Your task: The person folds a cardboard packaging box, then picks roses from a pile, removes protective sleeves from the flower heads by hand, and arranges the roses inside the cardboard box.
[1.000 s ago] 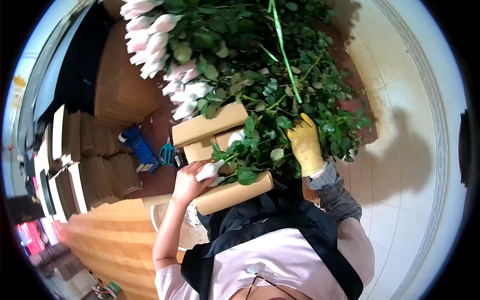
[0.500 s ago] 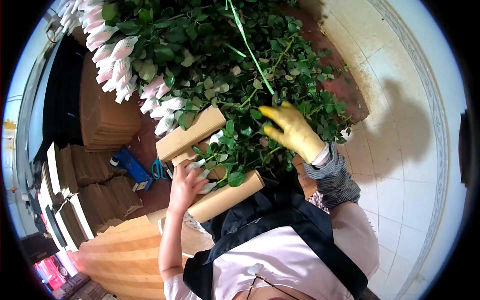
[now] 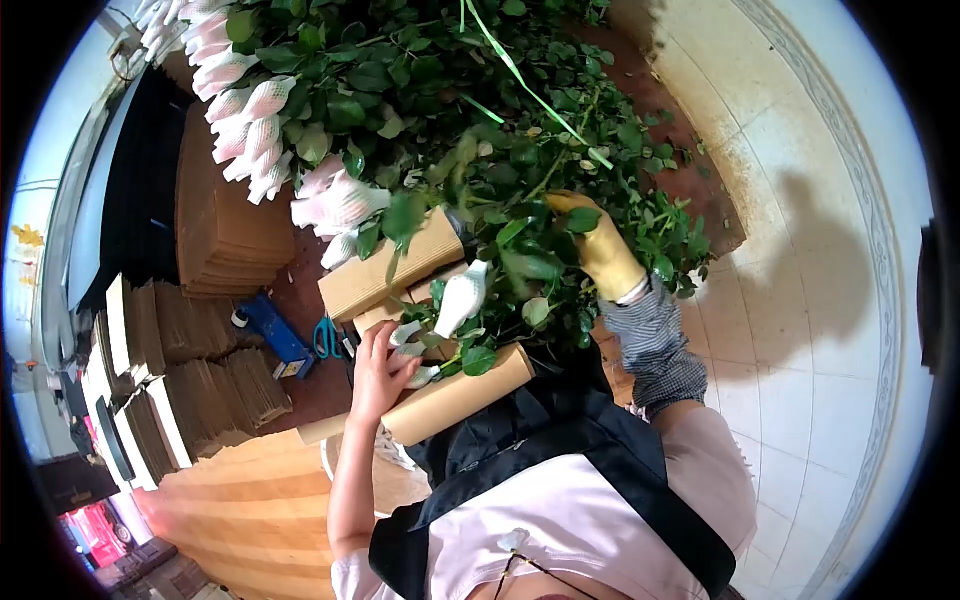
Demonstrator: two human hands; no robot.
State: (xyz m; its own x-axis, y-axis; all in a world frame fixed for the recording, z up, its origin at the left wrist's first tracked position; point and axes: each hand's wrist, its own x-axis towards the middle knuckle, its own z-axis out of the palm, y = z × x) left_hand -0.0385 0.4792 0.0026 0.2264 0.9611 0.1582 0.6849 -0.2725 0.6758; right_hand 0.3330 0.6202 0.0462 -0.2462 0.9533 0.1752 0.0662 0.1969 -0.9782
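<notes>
My left hand is bare, its fingers curled over small white netted rose heads at the left end of a bent cardboard wrapper. My right hand wears a yellow glove and is closed around rose stems among the leaves; its fingertips are partly hidden by foliage. A rose in a white net sleeve hangs above the wrapper, its leafy stem running toward my right hand. The wrapper's far flap stands up behind it.
Many netted roses with dense foliage lie across the far side of the reddish table. A green strap crosses the leaves. On the left are cardboard stacks, a blue tape dispenser and teal scissors.
The gloved right hand has moved slightly down into the leaves and closed on stems. A netted rose now shows over the wrapper. My left hand stays at the rose heads.
</notes>
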